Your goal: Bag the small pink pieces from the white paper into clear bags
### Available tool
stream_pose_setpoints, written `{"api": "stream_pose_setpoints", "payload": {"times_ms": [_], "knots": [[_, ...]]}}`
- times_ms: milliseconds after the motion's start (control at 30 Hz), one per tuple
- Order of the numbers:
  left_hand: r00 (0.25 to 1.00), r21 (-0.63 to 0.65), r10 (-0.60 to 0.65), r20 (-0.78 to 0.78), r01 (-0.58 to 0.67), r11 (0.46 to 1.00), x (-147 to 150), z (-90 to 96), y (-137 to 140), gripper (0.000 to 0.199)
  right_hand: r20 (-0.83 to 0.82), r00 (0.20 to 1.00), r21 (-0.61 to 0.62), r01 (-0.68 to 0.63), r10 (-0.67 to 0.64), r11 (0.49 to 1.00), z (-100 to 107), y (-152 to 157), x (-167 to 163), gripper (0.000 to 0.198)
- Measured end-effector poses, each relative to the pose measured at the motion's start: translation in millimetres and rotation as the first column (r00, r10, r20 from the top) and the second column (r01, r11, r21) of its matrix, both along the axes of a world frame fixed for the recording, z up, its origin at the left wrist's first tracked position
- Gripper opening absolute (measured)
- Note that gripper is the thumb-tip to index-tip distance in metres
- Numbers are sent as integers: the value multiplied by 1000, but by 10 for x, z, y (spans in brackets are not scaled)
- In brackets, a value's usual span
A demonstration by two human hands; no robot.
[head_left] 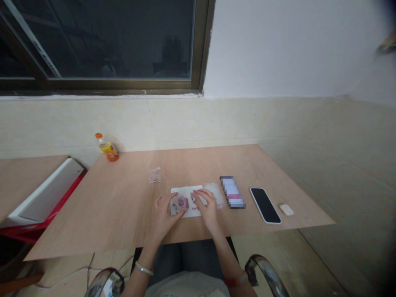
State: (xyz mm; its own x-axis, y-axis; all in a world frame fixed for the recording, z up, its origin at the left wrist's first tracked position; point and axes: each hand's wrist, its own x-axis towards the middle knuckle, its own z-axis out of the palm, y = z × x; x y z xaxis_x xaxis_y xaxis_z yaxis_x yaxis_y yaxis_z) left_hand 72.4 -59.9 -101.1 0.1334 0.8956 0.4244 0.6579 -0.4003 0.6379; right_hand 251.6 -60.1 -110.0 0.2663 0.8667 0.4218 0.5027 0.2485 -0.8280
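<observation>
On the table lies a white sheet (195,212) with small pink and dark pieces on it. My left hand (163,215) is at its left side, thumb and index finger curved around a small clear container (182,202) with pink bits in or under it. Over the sheet's right part is my right hand (208,207), its thumb and fingertips drawn together near small pink pieces (194,208). Whatever is between those fingertips is too small to name. A clear plastic sleeve (215,194) lies just beyond the right hand, partly beside the white sheet.
A small clear bag (154,175) lies farther back on the wooden table (123,206). To the right are a lit phone (232,192), a dark-screened phone (265,205) and a white case (286,209). An orange-capped bottle (107,148) stands at the back left by the wall.
</observation>
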Motion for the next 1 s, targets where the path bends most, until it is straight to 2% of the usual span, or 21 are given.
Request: {"api": "stream_pose_setpoints", "payload": {"times_ms": [67, 167, 267, 400, 533, 633, 733, 867, 1000], "knots": [[1000, -11, 6, 2, -6, 1000, -9, 28, -5, 46, 144, 989, -92, 32, -18, 995, -126, -11, 62, 16], [1000, -13, 13, 13, -13, 1000, -14, 73, -12, 45, 358, 932, -266, 55, 46, 962, -283, -66, 98, 12], [1000, -24, 0, 26, 1, 1000, -9, 106, -16, 45, 443, 891, -351, 69, 101, 934, -406, -118, 72, 14], [1000, -43, -6, 23, 7, 999, -14, 121, -17, 48, 477, 872, -334, 64, 110, 941, -521, -138, 38, 9], [1000, -48, -8, 6, 9, 999, -34, 101, -12, 49, 410, 910, -246, 48, 59, 968, -531, -116, 42, 7], [1000, -44, -6, -2, 6, 999, -33, 79, -4, 49, 266, 963, -137, 72, -34, 988, -413, -67, 42, 11], [1000, -44, -18, -3, 17, 999, -18, 65, 2, 47, 88, 992, -9, 91, -90, 996, -174, -12, 24, 17], [999, -75, -28, 19, 29, 997, 5, 48, 7, 45, -45, 999, 106, 32, -28, 994, 218, 5, -28, 15], [994, -92, -54, 93, 63, 994, 23, 10, 17, 46, -16, 997, 91, -68, 70, 994, 443, -13, -105, 10]]}}
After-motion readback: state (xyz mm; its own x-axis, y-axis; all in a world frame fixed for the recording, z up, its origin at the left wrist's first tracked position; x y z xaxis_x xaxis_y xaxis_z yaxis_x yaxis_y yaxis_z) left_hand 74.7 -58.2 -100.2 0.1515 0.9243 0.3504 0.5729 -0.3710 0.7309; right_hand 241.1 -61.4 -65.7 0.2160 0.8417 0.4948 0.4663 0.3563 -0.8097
